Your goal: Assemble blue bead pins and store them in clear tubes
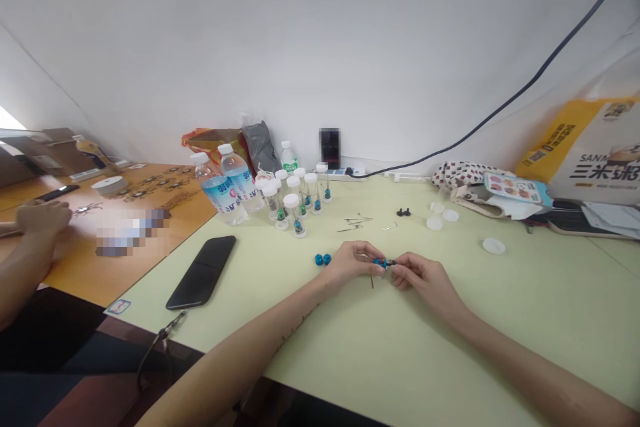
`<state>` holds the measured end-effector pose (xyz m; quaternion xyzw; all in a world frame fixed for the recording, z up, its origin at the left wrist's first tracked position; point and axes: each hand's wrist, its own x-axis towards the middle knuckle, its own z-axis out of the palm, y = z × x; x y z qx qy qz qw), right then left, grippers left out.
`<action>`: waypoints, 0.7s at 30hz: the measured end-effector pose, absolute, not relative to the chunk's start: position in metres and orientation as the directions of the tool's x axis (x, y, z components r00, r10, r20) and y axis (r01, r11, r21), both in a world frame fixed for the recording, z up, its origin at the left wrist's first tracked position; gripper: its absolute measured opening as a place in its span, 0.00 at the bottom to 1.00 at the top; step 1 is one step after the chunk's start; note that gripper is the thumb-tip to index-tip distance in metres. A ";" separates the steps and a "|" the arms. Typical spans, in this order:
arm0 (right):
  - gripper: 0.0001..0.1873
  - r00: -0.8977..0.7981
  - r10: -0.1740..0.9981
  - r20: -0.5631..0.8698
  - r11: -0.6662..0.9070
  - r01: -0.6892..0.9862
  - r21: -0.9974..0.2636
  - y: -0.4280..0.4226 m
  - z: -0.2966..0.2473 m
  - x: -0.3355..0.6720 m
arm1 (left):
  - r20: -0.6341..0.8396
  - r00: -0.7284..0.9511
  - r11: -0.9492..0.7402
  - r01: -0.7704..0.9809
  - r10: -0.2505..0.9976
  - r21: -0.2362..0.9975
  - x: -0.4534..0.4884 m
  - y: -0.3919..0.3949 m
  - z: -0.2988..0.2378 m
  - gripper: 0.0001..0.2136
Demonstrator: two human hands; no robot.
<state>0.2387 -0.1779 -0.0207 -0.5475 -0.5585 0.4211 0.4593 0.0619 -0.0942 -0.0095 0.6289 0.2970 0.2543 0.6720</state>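
Observation:
Between its fingertips, my left hand (351,260) grips a small blue part (379,262), with a thin metal rod (372,280) pointing down beside it. From the right, my right hand (425,278) pinches a tiny dark piece (391,263) at the end of the blue part; its exact kind is too small to make out. Two round blue pieces (323,259) lie left of my left hand. Thin metal rods (355,221) and a small bent pin (390,226) rest beyond my hands. Two small black pieces (403,212) sit farther right.
Several clear white-capped tubes (299,217) with blue or green pieces stand near water bottles (240,180). A black phone (201,273) lies at left. White plastic discs (494,246) and a paper bag (590,140) are right. Another person's hand (43,219) is over the orange table (165,227).

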 end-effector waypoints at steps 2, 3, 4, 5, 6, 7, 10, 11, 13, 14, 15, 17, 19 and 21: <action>0.14 0.021 0.998 0.052 0.046 0.226 -0.973 -0.178 -0.020 0.239 | -0.077 0.695 0.073 0.036 0.715 0.997 0.062 -0.094 -0.010 0.16; 0.14 0.019 0.998 0.053 0.047 0.229 -0.972 -0.179 -0.020 0.239 | -0.079 0.695 0.073 0.038 0.714 0.997 0.062 -0.094 -0.010 0.16; 0.15 0.019 0.998 0.054 0.048 0.231 -0.972 -0.179 -0.020 0.239 | -0.081 0.696 0.073 0.041 0.714 0.996 0.062 -0.093 -0.010 0.16; 0.15 0.019 0.998 0.054 0.048 0.234 -0.971 -0.179 -0.020 0.239 | -0.083 0.695 0.074 0.043 0.714 0.996 0.062 -0.093 -0.011 0.17; 0.15 0.020 0.998 0.054 0.048 0.236 -0.971 -0.178 -0.020 0.239 | -0.084 0.695 0.074 0.044 0.714 0.996 0.062 -0.093 -0.011 0.17; 0.16 0.020 0.998 0.053 0.047 0.238 -0.970 -0.178 -0.020 0.239 | -0.083 0.695 0.074 0.043 0.714 0.996 0.062 -0.093 -0.011 0.17; 0.17 0.018 0.999 0.051 0.045 0.241 -0.969 -0.177 -0.021 0.239 | -0.080 0.694 0.075 0.038 0.715 0.996 0.063 -0.093 -0.011 0.17; 0.17 0.017 0.999 0.050 0.044 0.243 -0.969 -0.177 -0.021 0.239 | -0.080 0.695 0.077 0.036 0.715 0.996 0.063 -0.093 -0.011 0.17; 0.18 0.020 0.999 0.048 0.042 0.244 -0.969 -0.177 -0.021 0.239 | -0.078 0.694 0.083 0.026 0.716 0.996 0.063 -0.093 -0.011 0.18; 0.18 0.022 0.999 0.047 0.041 0.243 -0.969 -0.177 -0.021 0.239 | -0.077 0.692 0.087 0.021 0.718 0.996 0.063 -0.094 -0.011 0.18; 0.18 0.023 0.999 0.046 0.039 0.243 -0.969 -0.178 -0.021 0.239 | -0.076 0.689 0.090 0.016 0.721 0.996 0.063 -0.094 -0.011 0.18; 0.19 0.023 0.999 0.045 0.039 0.243 -0.969 -0.178 -0.020 0.238 | -0.075 0.680 0.095 0.009 0.729 0.995 0.064 -0.095 -0.010 0.18; 0.19 0.029 0.999 0.045 0.036 0.239 -0.970 -0.178 -0.020 0.238 | -0.077 0.669 0.103 0.000 0.740 0.995 0.064 -0.095 -0.008 0.18; 0.19 0.052 0.997 0.053 0.040 0.223 -0.974 -0.178 -0.019 0.237 | -0.080 0.660 0.117 -0.013 0.747 0.993 0.064 -0.095 -0.006 0.18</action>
